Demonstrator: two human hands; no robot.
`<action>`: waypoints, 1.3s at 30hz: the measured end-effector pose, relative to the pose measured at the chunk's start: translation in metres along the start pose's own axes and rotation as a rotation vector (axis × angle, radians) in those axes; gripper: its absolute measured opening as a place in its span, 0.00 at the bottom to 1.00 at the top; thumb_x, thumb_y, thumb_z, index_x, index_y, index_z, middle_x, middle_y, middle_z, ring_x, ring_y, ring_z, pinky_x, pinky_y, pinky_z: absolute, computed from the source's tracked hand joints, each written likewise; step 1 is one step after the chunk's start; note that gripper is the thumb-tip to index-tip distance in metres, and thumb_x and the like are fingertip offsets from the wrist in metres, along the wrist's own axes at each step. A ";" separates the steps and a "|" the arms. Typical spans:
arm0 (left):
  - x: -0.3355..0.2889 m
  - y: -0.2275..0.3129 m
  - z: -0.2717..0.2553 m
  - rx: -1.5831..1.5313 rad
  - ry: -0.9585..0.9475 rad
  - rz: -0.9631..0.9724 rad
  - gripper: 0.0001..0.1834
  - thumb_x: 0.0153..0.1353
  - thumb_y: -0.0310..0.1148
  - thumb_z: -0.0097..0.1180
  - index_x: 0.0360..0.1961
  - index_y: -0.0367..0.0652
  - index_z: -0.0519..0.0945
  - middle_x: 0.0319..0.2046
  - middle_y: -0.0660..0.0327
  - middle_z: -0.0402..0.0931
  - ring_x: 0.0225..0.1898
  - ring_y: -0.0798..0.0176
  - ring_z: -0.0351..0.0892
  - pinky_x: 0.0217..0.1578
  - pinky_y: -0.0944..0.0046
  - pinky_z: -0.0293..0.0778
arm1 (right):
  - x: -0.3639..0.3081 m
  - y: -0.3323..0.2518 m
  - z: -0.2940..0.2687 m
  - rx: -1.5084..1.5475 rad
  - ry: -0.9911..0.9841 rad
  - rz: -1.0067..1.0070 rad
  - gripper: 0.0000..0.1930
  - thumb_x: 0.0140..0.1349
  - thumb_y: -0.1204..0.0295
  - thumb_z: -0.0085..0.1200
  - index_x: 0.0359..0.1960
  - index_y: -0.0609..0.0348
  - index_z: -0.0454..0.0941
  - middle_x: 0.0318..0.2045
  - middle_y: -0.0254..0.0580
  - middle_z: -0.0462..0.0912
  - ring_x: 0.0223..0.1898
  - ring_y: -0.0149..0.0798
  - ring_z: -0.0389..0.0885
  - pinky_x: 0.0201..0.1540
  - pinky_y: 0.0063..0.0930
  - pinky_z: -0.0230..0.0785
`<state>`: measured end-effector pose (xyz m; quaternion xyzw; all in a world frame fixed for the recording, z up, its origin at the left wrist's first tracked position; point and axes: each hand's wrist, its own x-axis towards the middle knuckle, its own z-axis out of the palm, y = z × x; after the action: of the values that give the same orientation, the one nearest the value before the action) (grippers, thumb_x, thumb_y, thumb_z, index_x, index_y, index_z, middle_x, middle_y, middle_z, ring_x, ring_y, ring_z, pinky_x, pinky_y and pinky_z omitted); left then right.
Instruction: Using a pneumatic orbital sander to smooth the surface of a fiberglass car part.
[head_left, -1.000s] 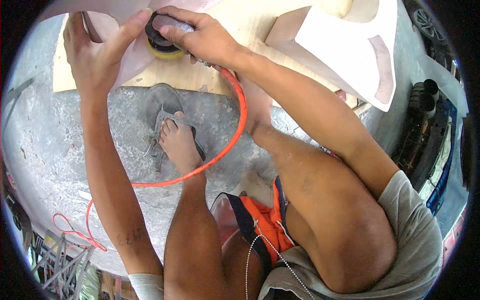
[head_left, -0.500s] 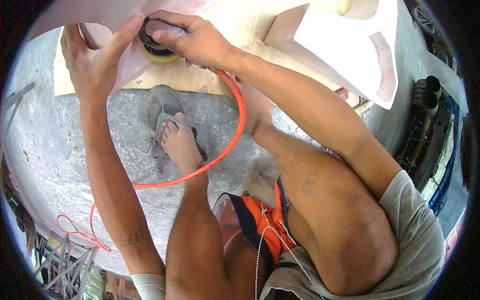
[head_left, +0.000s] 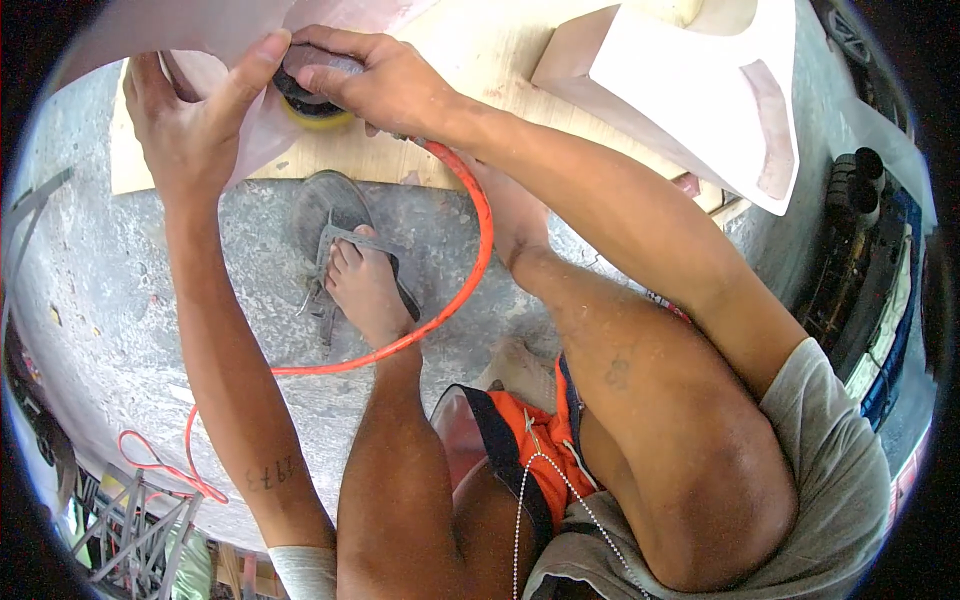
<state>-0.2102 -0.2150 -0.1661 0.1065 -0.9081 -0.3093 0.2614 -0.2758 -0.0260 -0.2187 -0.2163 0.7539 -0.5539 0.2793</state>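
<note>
My right hand [head_left: 405, 85] is wrapped over the top of a round air sander [head_left: 318, 92], which has a black body and a yellow pad edge. A red-orange air hose [head_left: 480, 235] runs from its handle. The sander rests against a pale pinkish-grey moulded panel [head_left: 215, 30] at the top left, and its working face is hidden. My left hand [head_left: 195, 130] grips the panel's edge, thumb stretched toward the sander and the other fingers partly hidden round the edge. The two hands are close together, the thumb near my right fingertips.
Under the panel lies a light plywood board [head_left: 400, 160]. A white moulded piece [head_left: 680, 90] sits on it at the right. The hose loops across the grey concrete floor [head_left: 240, 270], over my sandalled foot [head_left: 365, 285]. Metal stands [head_left: 135, 540] are at the lower left, dark parts [head_left: 850, 240] at far right.
The sander has shifted very slightly left along the panel, with my right hand on it. My left hand keeps its hold, and the whole view has moved a little.
</note>
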 end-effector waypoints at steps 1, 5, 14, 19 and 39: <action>-0.001 0.001 0.000 0.002 -0.001 -0.007 0.44 0.52 0.53 0.76 0.60 0.33 0.73 0.57 0.46 0.70 0.61 0.46 0.69 0.64 0.52 0.64 | 0.000 -0.001 0.000 0.007 0.001 -0.018 0.27 0.70 0.56 0.60 0.70 0.40 0.73 0.41 0.40 0.88 0.23 0.29 0.78 0.27 0.25 0.77; 0.002 0.002 0.002 -0.081 0.038 0.086 0.50 0.43 0.61 0.77 0.59 0.36 0.74 0.55 0.42 0.75 0.58 0.41 0.73 0.60 0.47 0.68 | -0.003 -0.006 -0.004 0.015 -0.021 0.039 0.25 0.67 0.57 0.62 0.66 0.42 0.77 0.47 0.46 0.88 0.39 0.40 0.86 0.44 0.32 0.80; -0.001 0.004 0.000 0.039 0.016 0.112 0.44 0.52 0.51 0.76 0.62 0.34 0.72 0.57 0.48 0.70 0.60 0.48 0.72 0.63 0.55 0.65 | -0.007 0.001 -0.031 0.021 0.057 0.067 0.28 0.68 0.54 0.62 0.69 0.40 0.75 0.40 0.36 0.88 0.22 0.26 0.76 0.26 0.23 0.76; 0.001 0.006 0.004 -0.125 -0.002 -0.001 0.45 0.52 0.52 0.76 0.63 0.34 0.72 0.58 0.47 0.70 0.60 0.46 0.71 0.64 0.54 0.64 | -0.004 0.001 -0.015 0.043 0.005 0.034 0.28 0.68 0.55 0.62 0.69 0.40 0.75 0.39 0.36 0.88 0.22 0.26 0.76 0.25 0.23 0.76; -0.002 0.018 0.001 0.072 0.015 -0.035 0.43 0.51 0.54 0.74 0.59 0.33 0.75 0.58 0.45 0.73 0.61 0.45 0.71 0.63 0.51 0.65 | 0.002 0.010 -0.063 0.152 0.292 0.120 0.26 0.69 0.61 0.61 0.68 0.47 0.74 0.41 0.40 0.86 0.22 0.29 0.78 0.23 0.27 0.76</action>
<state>-0.2094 -0.1998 -0.1571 0.1339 -0.9147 -0.2800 0.2588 -0.3191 0.0203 -0.2144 -0.0664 0.7540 -0.6171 0.2151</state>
